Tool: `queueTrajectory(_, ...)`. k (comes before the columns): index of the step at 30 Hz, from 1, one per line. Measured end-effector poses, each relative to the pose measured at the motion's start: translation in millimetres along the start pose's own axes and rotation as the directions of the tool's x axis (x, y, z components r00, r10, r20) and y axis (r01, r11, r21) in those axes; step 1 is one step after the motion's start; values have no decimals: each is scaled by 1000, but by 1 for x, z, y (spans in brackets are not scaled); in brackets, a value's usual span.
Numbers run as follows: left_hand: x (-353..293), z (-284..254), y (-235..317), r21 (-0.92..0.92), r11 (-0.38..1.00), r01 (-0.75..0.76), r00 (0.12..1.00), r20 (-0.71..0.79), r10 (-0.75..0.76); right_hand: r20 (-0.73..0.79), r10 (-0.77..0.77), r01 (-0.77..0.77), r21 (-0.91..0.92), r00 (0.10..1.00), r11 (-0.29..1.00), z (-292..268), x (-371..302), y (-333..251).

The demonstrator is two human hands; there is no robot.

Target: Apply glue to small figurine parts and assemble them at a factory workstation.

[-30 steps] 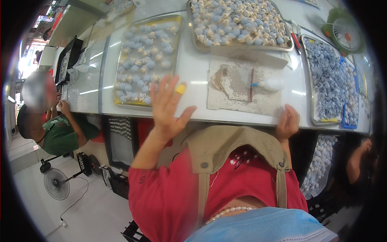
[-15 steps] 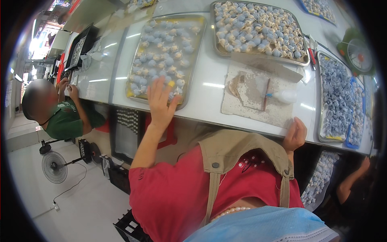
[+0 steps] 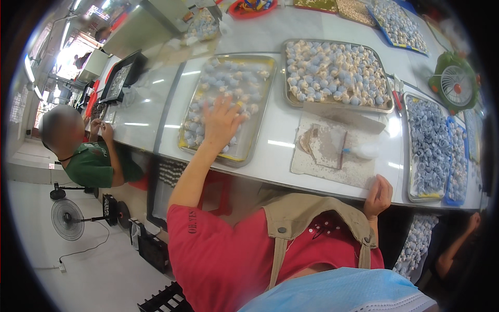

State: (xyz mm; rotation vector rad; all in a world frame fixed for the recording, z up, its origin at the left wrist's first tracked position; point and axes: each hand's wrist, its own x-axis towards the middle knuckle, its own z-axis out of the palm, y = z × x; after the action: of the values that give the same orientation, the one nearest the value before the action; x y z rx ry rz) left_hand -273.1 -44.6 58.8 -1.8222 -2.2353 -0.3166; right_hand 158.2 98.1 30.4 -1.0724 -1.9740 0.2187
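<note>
My left hand (image 3: 222, 124) is spread, fingers apart, above a shallow yellow-lined tray (image 3: 253, 148). Rows of small blue-grey and cream figurine pieces (image 3: 236, 78) lie in that tray; some are hidden under the hand. Whether the fingertips touch any piece, I cannot tell. At the table's front edge my right hand (image 3: 378, 196) rests with its fingers curled together, and no object shows in it. Beside it lies a worn grey board (image 3: 317, 164) carrying a small brown-edged panel (image 3: 328, 148) and a white squeeze bottle with a blue tip (image 3: 363, 151).
Behind the board stands a metal tray (image 3: 391, 108) heaped with similar pieces. On the right are a tray of blue-grey parts (image 3: 429, 151), a red-handled tool (image 3: 397, 100) and a green fan (image 3: 455, 83). A person in green (image 3: 88, 165) works at the left.
My left hand has moved from the tray's near edge farther in over the pieces. My right hand stays at the table edge. The whole view has shifted, showing more of the far table.
</note>
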Motion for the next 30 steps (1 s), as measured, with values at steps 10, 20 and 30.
queueTrajectory(10,-30,12,90,-176,983,-46,998,43,54,44,1,-3,48,999,999,9,2,22)
queueTrajectory(20,-9,41,120,-247,969,4,983,-174,-48,230,406,-444,147,885,884,4,15,25)
queueTrajectory(30,12,55,164,-445,894,-52,991,-131,-7,286,177,-207,78,942,975,29,33,38)
